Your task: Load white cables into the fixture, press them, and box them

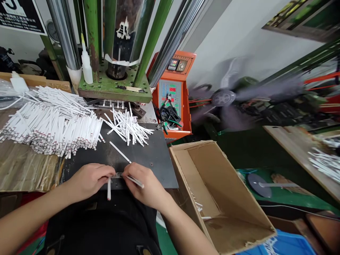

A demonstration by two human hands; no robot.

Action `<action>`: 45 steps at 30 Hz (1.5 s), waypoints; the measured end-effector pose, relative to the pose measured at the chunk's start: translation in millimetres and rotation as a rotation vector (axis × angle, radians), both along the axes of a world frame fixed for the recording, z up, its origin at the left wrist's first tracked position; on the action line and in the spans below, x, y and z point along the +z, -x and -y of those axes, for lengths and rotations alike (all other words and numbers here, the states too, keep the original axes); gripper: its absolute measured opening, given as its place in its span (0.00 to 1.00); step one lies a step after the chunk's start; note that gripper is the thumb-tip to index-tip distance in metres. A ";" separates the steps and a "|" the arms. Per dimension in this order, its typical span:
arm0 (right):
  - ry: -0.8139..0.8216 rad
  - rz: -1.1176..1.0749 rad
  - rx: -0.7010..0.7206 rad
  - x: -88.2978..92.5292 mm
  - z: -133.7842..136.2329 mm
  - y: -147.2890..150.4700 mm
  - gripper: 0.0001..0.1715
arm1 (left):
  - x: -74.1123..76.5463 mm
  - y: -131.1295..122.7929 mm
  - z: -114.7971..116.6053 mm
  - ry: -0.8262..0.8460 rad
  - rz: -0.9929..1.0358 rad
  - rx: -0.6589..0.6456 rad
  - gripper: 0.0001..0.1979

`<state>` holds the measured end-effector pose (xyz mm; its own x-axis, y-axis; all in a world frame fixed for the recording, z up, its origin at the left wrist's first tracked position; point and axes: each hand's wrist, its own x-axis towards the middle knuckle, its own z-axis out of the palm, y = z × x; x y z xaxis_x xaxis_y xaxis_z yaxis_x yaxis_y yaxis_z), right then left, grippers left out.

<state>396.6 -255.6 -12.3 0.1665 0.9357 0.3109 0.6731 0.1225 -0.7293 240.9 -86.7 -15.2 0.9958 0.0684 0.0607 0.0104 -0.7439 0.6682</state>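
Note:
My left hand [97,176] is closed with thumb and fingers pinching a narrow white strip [109,191] that hangs toward me over the plate's front edge. Close by on the right, my right hand [143,184] is closed around a thin pale strip [136,181]. Between the fingertips sits a small flat metal piece [117,175] at the front of the dark metal plate [148,164]; its details are partly hidden. Another white strip [119,151] lies slantwise on the plate, its near end by my right knuckles. A loose pile of white strips [130,127] lies farther back.
A large heap of white strips [53,124] covers the left side. The green press base [114,90] stands behind, with a white bottle [86,67] on it. An open cardboard box [220,191], an orange control box [186,102] and a spinning fan [223,97] are on the right.

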 end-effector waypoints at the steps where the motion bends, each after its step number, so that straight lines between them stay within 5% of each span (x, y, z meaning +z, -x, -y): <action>1: 0.039 0.068 0.015 1.6 0.3 2.9 0.10 | 4.7 0.4 -6.2 0.031 -0.045 -0.045 0.10; 6: 0.217 0.291 -0.001 7.6 -2.5 14.0 0.13 | 24.3 -28.6 -23.9 -0.113 -0.138 -0.084 0.13; 12: 0.107 -0.059 -0.093 1.5 12.4 -4.6 0.10 | 20.2 -103.5 -7.5 -0.285 -0.328 -0.184 0.12; 16: -0.049 -0.157 -0.212 -10.8 21.3 -11.1 0.06 | 11.1 -117.1 0.0 -0.324 -0.350 -0.237 0.03; 22: -0.124 0.057 -0.084 -14.2 18.9 -1.4 0.12 | -2.0 -85.6 -2.3 -0.491 -0.143 -0.247 0.09; 26: -0.068 0.219 -0.052 -5.5 20.1 3.2 0.14 | 10.1 -44.7 -14.0 -0.111 -0.012 -0.152 0.08; 30: 0.000 0.346 -0.027 -1.2 20.4 6.2 0.13 | 23.4 -1.8 -22.3 0.032 0.050 0.121 0.05; 33: 0.030 0.373 0.001 -0.6 20.3 7.1 0.15 | 24.3 18.0 -22.2 0.241 0.139 0.476 0.14; 35: 0.048 0.330 0.016 -1.4 19.2 5.8 0.15 | 21.4 23.7 -19.8 0.417 0.166 0.592 0.15; 39: 0.061 0.178 0.048 -8.1 11.6 0.2 0.11 | 9.6 25.7 -11.8 0.496 0.131 0.429 0.08; 45: 0.022 0.194 -0.022 -22.0 6.0 -4.7 0.09 | -2.3 27.5 -2.8 0.168 0.108 0.207 0.09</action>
<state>401.3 -261.6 -34.3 0.1257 0.9394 0.3189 0.8038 0.0920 -0.5878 213.4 -83.9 -17.5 0.9481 0.2874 0.1359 0.0726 -0.6119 0.7876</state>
